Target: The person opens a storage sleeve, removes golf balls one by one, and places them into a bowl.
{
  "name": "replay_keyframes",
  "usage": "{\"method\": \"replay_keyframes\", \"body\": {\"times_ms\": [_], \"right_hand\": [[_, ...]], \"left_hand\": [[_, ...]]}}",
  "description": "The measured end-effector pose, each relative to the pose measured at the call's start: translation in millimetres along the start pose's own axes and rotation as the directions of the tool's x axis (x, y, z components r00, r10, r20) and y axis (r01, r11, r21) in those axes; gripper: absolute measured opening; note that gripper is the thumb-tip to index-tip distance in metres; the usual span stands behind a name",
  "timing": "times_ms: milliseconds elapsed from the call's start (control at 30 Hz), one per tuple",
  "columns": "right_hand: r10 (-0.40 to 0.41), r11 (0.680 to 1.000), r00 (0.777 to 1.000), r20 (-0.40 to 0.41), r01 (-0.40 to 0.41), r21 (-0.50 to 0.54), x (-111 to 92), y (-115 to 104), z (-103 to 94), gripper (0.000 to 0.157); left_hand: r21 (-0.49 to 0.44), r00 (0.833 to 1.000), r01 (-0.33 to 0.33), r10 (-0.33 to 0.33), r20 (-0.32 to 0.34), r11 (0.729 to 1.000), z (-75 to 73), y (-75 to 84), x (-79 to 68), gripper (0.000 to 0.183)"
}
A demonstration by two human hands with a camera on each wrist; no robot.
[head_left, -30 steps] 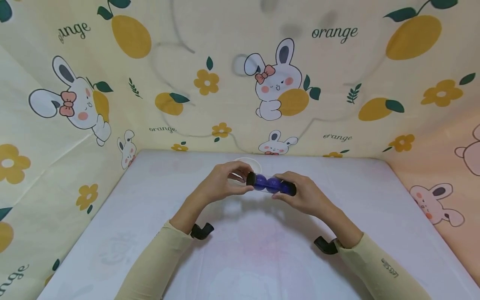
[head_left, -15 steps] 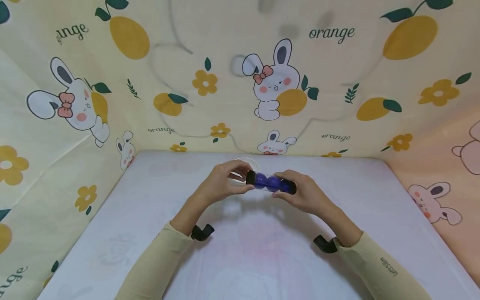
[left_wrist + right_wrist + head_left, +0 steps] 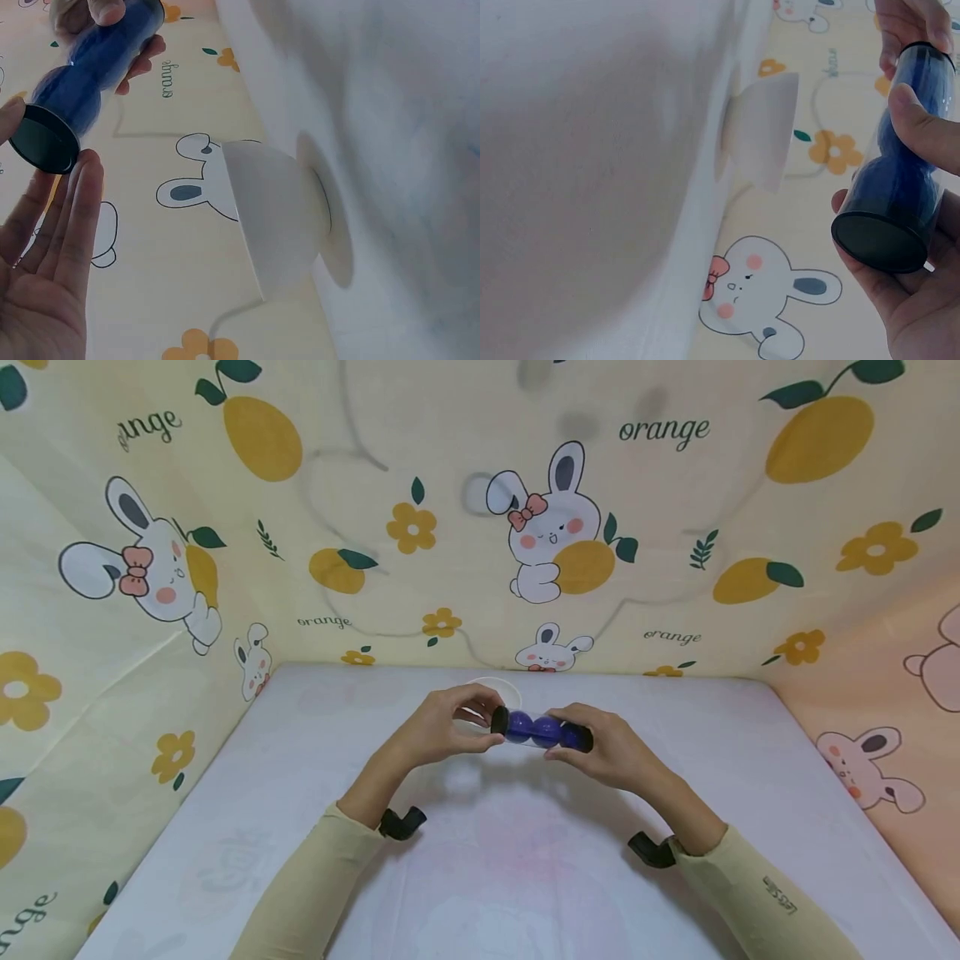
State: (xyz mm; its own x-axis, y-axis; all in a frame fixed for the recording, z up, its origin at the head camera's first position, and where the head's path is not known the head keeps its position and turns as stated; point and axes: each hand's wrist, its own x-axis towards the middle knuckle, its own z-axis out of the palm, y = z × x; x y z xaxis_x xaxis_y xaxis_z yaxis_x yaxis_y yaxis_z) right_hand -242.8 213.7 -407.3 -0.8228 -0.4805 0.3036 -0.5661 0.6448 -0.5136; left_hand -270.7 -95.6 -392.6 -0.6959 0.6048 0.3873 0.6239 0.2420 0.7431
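Note:
Held level above the table is a clear tube with black end caps and three dark blue balls in a row inside. My left hand pinches its left end, thumb and fingertips at the rim of the black cap. Around the right end, my right hand grips the tube, its thumb lying along the clear wall in the right wrist view. Both caps sit on the tube. A white bowl stands upright on the table behind the tube, partly hidden by my left hand in the head view.
The white-covered table runs back to a cloth wall printed with rabbits, oranges and flowers, which also rises on the left and right. A black angled piece sticks out at the left wrist, another black piece at the right.

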Motion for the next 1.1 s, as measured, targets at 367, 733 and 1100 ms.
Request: {"method": "replay_keyframes", "body": {"times_ms": [367,733,1100], "right_hand": [[0.027,0.997,1.0,-0.015,-0.026,0.07,1,4,-2.3,0.057],[0.042,0.996,0.999,-0.02,-0.04,0.076,1,1,-0.3,0.057],[0.053,0.997,0.999,-0.008,-0.052,0.059,3,2,-6.0,0.059]], "left_hand": [[-0.041,0.997,0.051,-0.054,-0.056,0.998,-17.4,0.7,-7.6,0.047],[0.059,0.995,0.101,-0.099,-0.024,0.993,-22.0,-3.0,-14.7,0.044],[0.106,0.995,0.1,-0.103,0.018,0.989,-25.1,-9.1,-18.4,0.042]]}}
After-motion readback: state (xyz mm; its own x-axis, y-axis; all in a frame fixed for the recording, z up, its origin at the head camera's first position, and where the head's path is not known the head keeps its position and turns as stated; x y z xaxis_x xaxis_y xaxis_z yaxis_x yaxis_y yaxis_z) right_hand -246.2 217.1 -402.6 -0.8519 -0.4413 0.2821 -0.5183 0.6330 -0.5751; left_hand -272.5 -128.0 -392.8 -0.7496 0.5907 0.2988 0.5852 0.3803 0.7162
